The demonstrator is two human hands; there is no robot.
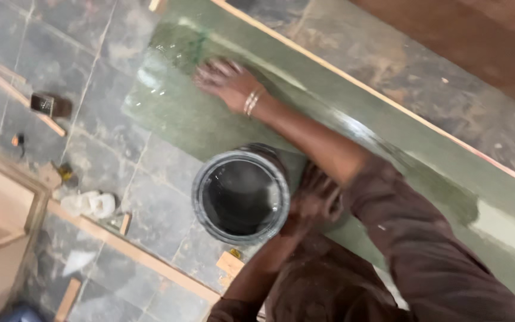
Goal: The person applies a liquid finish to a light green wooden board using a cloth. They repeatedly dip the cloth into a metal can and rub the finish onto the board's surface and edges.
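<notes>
**A:** Looking straight down here, we've got the right hand [227,80] spread flat, fingers wide, pressed onto the green board [209,122] that runs diagonally across the stone tile floor [90,77]. It holds nothing we can make out, and there are bangles at the wrist. The board looks wet and glossy around that hand, duller further along to the right.

**B:** Yep, and the left hand [314,200] is right up against the side of the round tin [240,194]. It's blurry, so we can't tell if it's really gripping the tin or just resting against it.

**A:** Agreed. The tin is open, dark and shiny inside, and sits at the near edge of the green board, partly over the floor, between the two arms.

**B:** Other bits we see: a thin light wood edge strip [341,74] along the far side of the board, a long wooden batten [132,250] lying on the floor at lower left, a crumpled white rag [89,204] just beside it, and a small dark block [50,105] resting on another strip at upper left, well apart from both hands.

**A:** Plus a few small wood offcuts [230,263] just below the tin.
</notes>
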